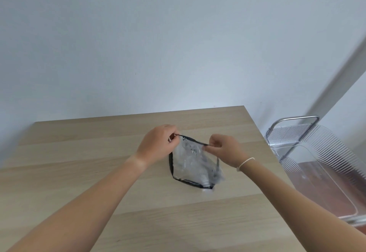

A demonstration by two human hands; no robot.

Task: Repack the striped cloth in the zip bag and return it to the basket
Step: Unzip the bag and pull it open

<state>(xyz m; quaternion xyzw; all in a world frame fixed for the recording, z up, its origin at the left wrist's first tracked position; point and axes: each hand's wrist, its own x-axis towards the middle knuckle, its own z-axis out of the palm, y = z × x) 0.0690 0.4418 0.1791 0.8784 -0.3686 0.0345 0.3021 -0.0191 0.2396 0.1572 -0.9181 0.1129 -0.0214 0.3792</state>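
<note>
A clear zip bag [193,164] with black edging rests on the wooden table [79,172], its top edge lifted. My left hand [158,142] pinches the left end of the black zip strip. My right hand [223,148] pinches the strip's right end. Through the clear plastic I see pale cloth with faint dark markings, blurred, so I cannot tell whether it is the striped cloth. A clear ribbed plastic basket [326,164] stands to the right of the table, lower than the tabletop.
A plain pale wall rises behind the table. The table's right edge runs close to the basket, which sits on a metal-framed cart [293,121]. A white band circles my right wrist.
</note>
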